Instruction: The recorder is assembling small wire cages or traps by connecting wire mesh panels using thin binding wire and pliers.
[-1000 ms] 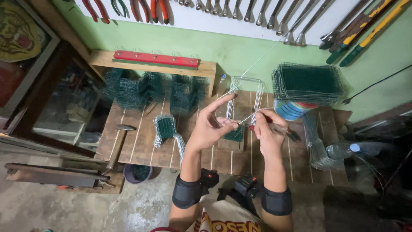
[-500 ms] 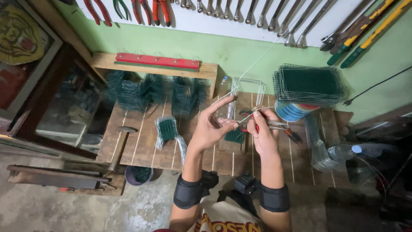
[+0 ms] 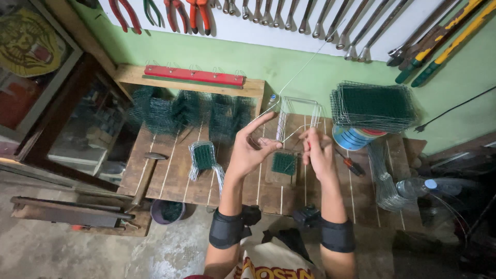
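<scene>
Both forearms reach up over the wooden slatted workbench, each w/ a black wrist band. The left hand is half open: index finger stretched up and to the right, thumb bent toward it, and a thin pale steel wire passes between them; it looks like a light pinch, but I cannot tell for sure. The right hand is closed, fingers pressed together around the near end of the same wire. The wire runs from the hands far up toward the wall.

Just below, between the hands, a small square piece of green wire mesh lies on the bench. Behind the hands stands a bent frame of bare wire.

No package w/ readable label is near the hands. A blue round tin w/ red rim sits at right, under a stack of green mesh panels. A red flat bar lies on the far shelf. At far left a yellow-green sign leans in a frame.

Other things: folded green mesh pieces in a row at far side, one small mesh piece w/ wire ends at left of the left hand, a hammer at the bench's left edge, a screwdriver w/ dark handle right of the right hand, a clear plastic bottle at right. Pliers and wrenches hang on the white wall board.
</scene>
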